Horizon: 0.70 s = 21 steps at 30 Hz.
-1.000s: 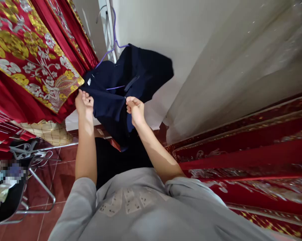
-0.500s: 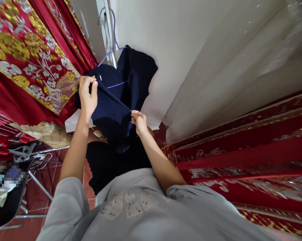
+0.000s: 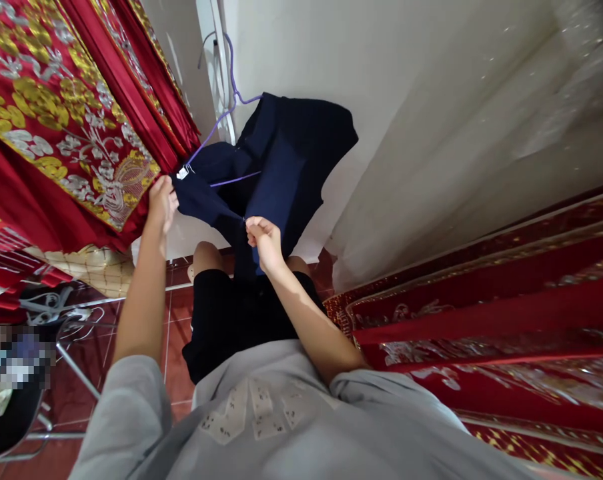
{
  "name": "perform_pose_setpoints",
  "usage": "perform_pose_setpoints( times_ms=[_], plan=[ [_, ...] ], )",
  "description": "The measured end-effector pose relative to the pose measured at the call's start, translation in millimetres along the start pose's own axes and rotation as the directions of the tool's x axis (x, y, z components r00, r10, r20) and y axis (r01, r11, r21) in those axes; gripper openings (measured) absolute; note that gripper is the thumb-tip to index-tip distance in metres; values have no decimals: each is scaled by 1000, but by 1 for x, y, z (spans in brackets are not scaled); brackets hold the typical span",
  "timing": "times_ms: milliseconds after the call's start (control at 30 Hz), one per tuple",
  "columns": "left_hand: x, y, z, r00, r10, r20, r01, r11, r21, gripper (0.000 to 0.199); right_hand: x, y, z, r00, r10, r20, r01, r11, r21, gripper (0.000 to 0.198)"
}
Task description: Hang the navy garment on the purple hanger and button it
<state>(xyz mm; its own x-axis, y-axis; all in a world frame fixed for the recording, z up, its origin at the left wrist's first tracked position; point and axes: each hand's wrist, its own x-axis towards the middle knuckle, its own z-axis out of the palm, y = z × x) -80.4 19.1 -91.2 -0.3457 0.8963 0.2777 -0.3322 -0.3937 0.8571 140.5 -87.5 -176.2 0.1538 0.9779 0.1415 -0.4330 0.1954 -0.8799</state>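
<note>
A dark navy top [image 3: 296,153] hangs by its shoulders on a purple hanger [image 3: 235,93], its front open in a V. A white label [image 3: 183,172] shows near the left shoulder. My right hand [image 3: 264,243] pinches the front edge of the top at the low point of the opening and pulls it toward me. At the left side of the top, my left hand [image 3: 162,205] has its fingers closed on the cloth near the shoulder. The exact bit of cloth in that hand is hidden behind the fingers.
Red embroidered cloth [image 3: 81,133] hangs at the left, close to my left hand. More red cloth [image 3: 481,333] hangs at the right, beside a pale sheer curtain [image 3: 431,167]. A white upright [image 3: 225,73] carries the hanger. A black chair [image 3: 19,417] with items stands at lower left.
My left hand has moved left and down along the top to its outer side. My right hand has shifted slightly left, still pinching the edge. The top has swung wider to the right.
</note>
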Motion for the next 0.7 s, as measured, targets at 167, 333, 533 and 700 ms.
perform_pose_setpoints(
  times_ms=[167, 333, 533, 700],
  plan=[
    [-73, -18, 0, 988, -141, -60, 130, 979, -160, 27, -15, -12, 3, 998, -55, -2, 55, 998, -9, 17],
    [-122, -45, 2, 934, -340, -111, 324, 936, -140, 26, -11, -2, -18, 996, -44, -75, 38, 996, -75, 23],
    [-163, -15, 33, 974, 139, 179, -182, 950, 253, 33, -9, 8, -45, 987, -137, -89, 115, 968, -221, 39],
    [-163, 10, 83, 703, 317, 637, -646, 658, 386, 36, -27, -18, -25, 875, -113, 470, 190, 975, -119, 57]
  ],
)
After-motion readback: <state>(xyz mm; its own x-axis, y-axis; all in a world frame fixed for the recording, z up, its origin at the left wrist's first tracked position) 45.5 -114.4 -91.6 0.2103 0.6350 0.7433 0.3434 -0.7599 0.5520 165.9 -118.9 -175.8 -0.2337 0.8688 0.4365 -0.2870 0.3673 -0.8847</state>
